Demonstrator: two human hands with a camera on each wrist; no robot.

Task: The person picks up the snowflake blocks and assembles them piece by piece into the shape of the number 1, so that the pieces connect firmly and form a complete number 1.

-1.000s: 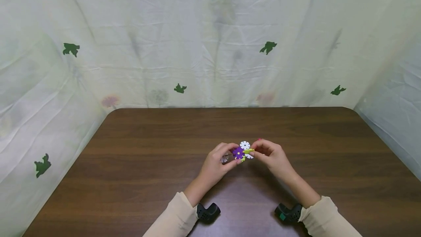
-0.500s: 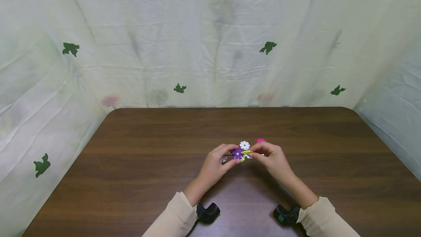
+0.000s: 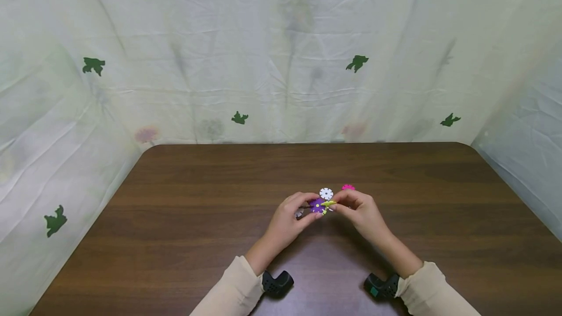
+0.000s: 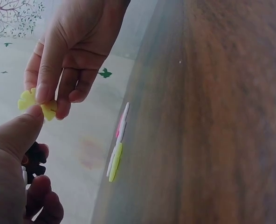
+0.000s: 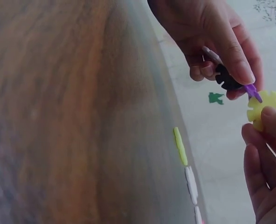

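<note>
Notched plastic building discs are in both hands, above the table. My left hand (image 3: 285, 217) grips a small joined group: a purple disc (image 3: 315, 205), a black disc (image 5: 229, 79) and a pale disc (image 3: 299, 213) behind the fingers. Between thumb and fingers, my right hand (image 3: 365, 212) pinches a yellow disc (image 5: 258, 111). Its edge meets the purple disc in the right wrist view, the two set crosswise. The left thumb reaches the yellow disc's rim in the left wrist view, where the purple disc is hidden.
On the brown wooden table (image 3: 210, 228), beyond the hands, lie a white disc (image 3: 326, 193), a pink disc (image 3: 348, 187) and another yellow disc (image 4: 115, 163), with a second white disc (image 5: 191, 184) close by. A patterned cloth (image 3: 263, 62) hangs behind the table's far edge.
My right hand has shifted slightly left with the yellow disc, which overlaps more of the purple one. The pink disc on the table shows more. My left hand stays nearly still.
</note>
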